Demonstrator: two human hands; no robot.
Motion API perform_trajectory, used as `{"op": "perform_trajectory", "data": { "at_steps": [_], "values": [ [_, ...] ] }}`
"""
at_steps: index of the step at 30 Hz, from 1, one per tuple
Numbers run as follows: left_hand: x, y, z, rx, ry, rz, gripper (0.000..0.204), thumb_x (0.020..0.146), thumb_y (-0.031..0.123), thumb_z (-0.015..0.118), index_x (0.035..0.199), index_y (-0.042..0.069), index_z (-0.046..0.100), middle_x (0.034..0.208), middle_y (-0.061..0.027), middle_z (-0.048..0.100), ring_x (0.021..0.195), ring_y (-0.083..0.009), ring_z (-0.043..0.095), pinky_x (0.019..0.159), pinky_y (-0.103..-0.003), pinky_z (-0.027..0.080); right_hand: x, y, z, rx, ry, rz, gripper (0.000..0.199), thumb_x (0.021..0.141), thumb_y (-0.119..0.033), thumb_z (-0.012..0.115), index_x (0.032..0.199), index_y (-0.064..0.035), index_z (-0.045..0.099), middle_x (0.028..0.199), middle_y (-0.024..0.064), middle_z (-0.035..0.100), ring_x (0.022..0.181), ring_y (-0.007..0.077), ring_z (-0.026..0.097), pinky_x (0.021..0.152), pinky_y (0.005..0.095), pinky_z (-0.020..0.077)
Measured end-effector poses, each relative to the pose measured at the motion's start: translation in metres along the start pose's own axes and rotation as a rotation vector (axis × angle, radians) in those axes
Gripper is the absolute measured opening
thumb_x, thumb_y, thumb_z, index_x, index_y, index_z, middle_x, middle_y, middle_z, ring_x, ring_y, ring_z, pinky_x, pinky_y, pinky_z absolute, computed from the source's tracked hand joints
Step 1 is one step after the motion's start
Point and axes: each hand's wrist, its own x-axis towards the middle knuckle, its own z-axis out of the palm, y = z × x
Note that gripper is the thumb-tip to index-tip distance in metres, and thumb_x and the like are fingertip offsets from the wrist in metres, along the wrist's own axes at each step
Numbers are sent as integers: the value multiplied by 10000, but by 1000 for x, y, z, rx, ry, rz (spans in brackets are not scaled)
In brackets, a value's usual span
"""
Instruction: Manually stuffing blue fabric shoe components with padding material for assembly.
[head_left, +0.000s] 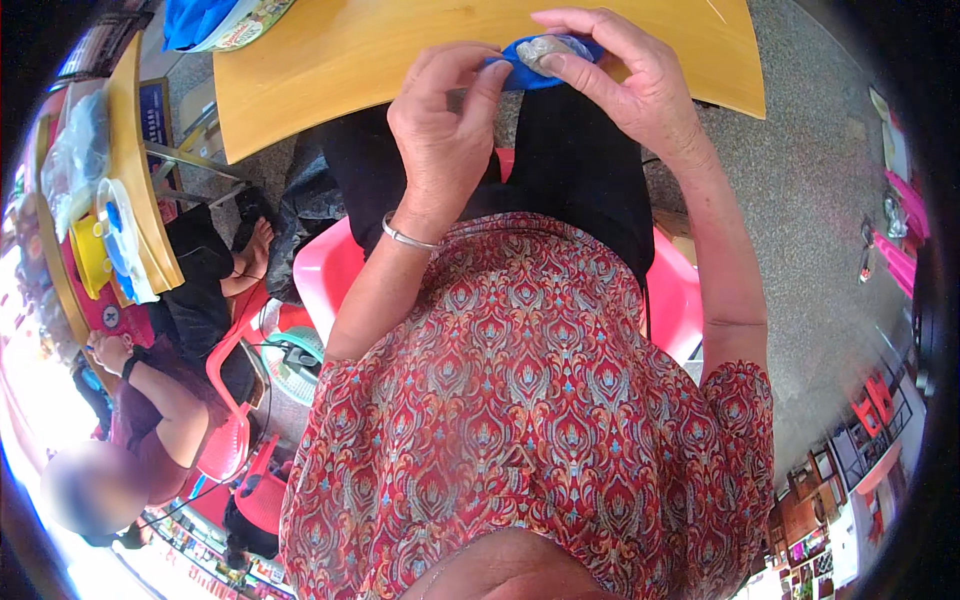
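Both my hands meet at the near edge of a wooden table (pixel 330 70). My right hand (pixel 620 85) pinches a small blue piece (pixel 520 72) with a grey-brown lump (pixel 545 47) lying in it. My left hand (pixel 445 125), a silver bangle on its wrist, touches the left edge of the same blue piece with its fingertips. I sit on a pink plastic chair (pixel 320 270), in a red patterned top and black trousers.
A blue cloth and a printed packet (pixel 215 22) lie at the table's far left corner. To my left another person (pixel 150 400) sits on a red chair at a second wooden table (pixel 150 210) holding yellow and white containers. Grey speckled floor (pixel 810 180) spreads to the right.
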Motion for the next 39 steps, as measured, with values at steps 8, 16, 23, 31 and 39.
{"op": "perform_trajectory", "data": {
  "at_steps": [8,16,23,31,39],
  "values": [
    [2,14,0,-416,93,-260,82,873,-13,663,949,15,656,971,-39,655,751,-68,592,594,-185,480,1,23,21,-138,12,-453,327,828,-65,717,1148,-108,663,1092,61,609,948,198,631,804,289,525],
    [4,15,2,-393,199,-66,91,876,-63,617,928,9,638,984,-65,658,848,-87,592,645,-205,495,-2,15,20,-134,-111,-244,284,809,-63,729,1085,-94,667,1094,66,599,961,213,631,809,301,529],
    [19,15,6,-472,138,105,47,937,0,562,977,-8,586,1043,-167,654,989,-246,649,878,-344,526,-1,7,23,-224,3,-402,414,718,-136,806,1104,-99,661,1166,78,571,994,241,621,818,330,524],
    [15,29,11,-743,182,-163,55,906,-31,594,939,-8,631,1045,-108,662,937,-149,622,867,-262,491,-9,21,36,-207,76,-328,447,698,-75,804,1117,-82,648,1136,80,595,941,236,644,802,300,529],
    [21,15,-1,-593,201,-80,71,909,-19,596,969,-20,634,1074,-173,652,941,-215,640,891,-320,503,0,-2,23,-118,-18,-274,327,740,36,694,1054,-55,673,954,79,649,886,227,654,789,300,526]
  ]
}}
